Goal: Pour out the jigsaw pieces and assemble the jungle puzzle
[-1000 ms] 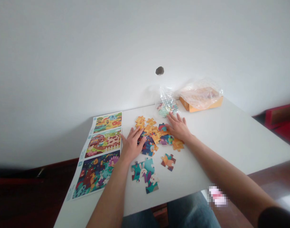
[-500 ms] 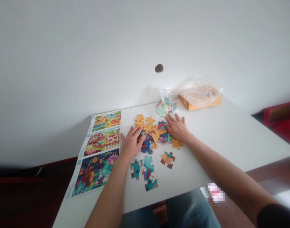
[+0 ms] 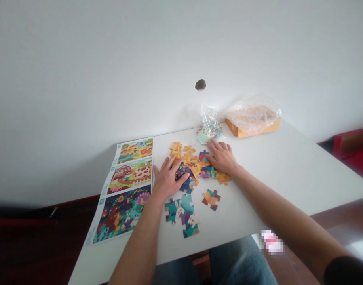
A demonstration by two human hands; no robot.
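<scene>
A loose pile of jigsaw puzzle pieces (image 3: pixel 195 170), some orange backs up and some printed faces up, lies on the white table. My left hand (image 3: pixel 167 178) rests with spread fingers on the pile's left side. On its right side, my right hand (image 3: pixel 223 158) lies palm down, fingers stretched out, its fingertips close to the bagged pieces. Nearer to me, several pieces with white rabbits on green sit joined together as a rabbit section (image 3: pixel 183 215). Just right of that section is a single orange and brown piece (image 3: pixel 211 199), lying apart.
A picture sheet (image 3: pixel 130 176) with three printed scenes lies along the table's left edge. Behind the pile sits a clear bag of puzzle pieces (image 3: pixel 209 131). An orange box (image 3: pixel 258 127) under clear plastic stands at the back right, near the wall.
My left hand's thumb and fingers have shifted slightly right over the pile. The right hand's fingers have drawn a little closer together. The joined rabbit section looks the same.
</scene>
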